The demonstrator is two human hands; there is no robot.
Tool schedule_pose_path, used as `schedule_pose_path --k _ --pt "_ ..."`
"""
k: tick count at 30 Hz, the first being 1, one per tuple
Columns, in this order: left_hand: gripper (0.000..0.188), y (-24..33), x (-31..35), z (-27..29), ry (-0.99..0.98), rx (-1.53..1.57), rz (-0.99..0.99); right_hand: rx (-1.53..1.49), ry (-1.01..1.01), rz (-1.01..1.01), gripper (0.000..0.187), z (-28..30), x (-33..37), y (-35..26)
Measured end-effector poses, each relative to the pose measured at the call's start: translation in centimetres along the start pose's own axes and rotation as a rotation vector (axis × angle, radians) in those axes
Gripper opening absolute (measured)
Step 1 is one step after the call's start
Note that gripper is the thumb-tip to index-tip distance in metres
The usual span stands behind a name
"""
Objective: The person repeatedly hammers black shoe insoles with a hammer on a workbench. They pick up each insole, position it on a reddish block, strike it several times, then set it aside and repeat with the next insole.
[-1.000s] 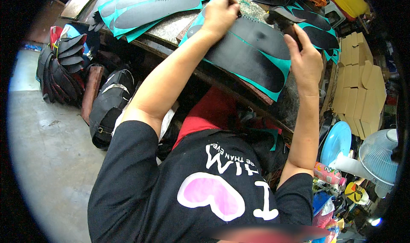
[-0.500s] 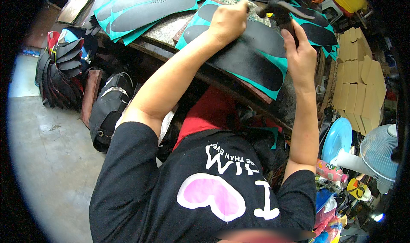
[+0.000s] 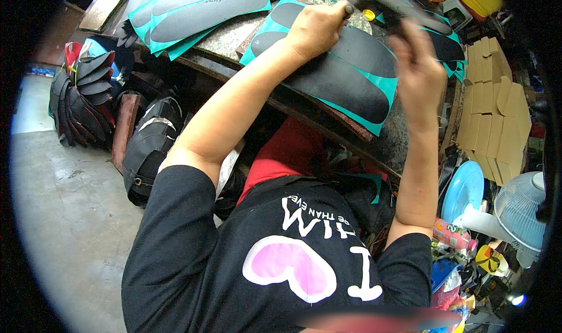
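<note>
Over a teal sheet with black insole shapes [image 3: 345, 93], my left hand [image 3: 316, 31] is closed round a short dark metal punch [image 3: 349, 9]. Only the punch's round top end shows; my fingers hide its lower part. To the right, my right hand [image 3: 420, 75] is raised and smeared by motion. It grips a hammer [image 3: 404, 8], also blurred, with its head up and left near the punch. I cannot tell whether hammer and punch touch. The sheet lies on a reddish-brown board [image 3: 351, 126] on the workbench.
More teal sheets with black insole shapes [image 3: 205, 14] lie at the bench's far left, some with rows of holes. Others [image 3: 445, 43] lie at the far right. Cardboard boxes [image 3: 492, 110] and a fan [image 3: 518, 210] stand right. A bundle of dark curved pieces [image 3: 82, 98] stands left.
My right hand has swung slightly right, and the hammer is now blurred and further up. My left hand keeps the punch, shifted slightly to the right.
</note>
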State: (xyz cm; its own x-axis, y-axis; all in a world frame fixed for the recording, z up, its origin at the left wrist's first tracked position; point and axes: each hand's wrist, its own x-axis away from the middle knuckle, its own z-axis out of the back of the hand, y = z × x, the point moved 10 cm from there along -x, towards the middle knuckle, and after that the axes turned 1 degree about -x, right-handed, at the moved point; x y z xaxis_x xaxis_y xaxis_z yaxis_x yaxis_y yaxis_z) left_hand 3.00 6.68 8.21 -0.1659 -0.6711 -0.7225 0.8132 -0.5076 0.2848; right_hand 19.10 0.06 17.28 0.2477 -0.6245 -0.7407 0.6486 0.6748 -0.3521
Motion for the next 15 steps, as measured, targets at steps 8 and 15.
schedule_pose_path --k 8,15 --pt "0.014 -10.3 3.2 0.3 0.314 0.776 0.793 0.018 -0.177 -0.417 0.046 -1.7 4.7 9.1" --pt "0.022 -8.9 2.2 0.6 0.181 0.227 0.561 -0.055 -0.162 -0.449 0.046 -1.0 3.1 7.6"
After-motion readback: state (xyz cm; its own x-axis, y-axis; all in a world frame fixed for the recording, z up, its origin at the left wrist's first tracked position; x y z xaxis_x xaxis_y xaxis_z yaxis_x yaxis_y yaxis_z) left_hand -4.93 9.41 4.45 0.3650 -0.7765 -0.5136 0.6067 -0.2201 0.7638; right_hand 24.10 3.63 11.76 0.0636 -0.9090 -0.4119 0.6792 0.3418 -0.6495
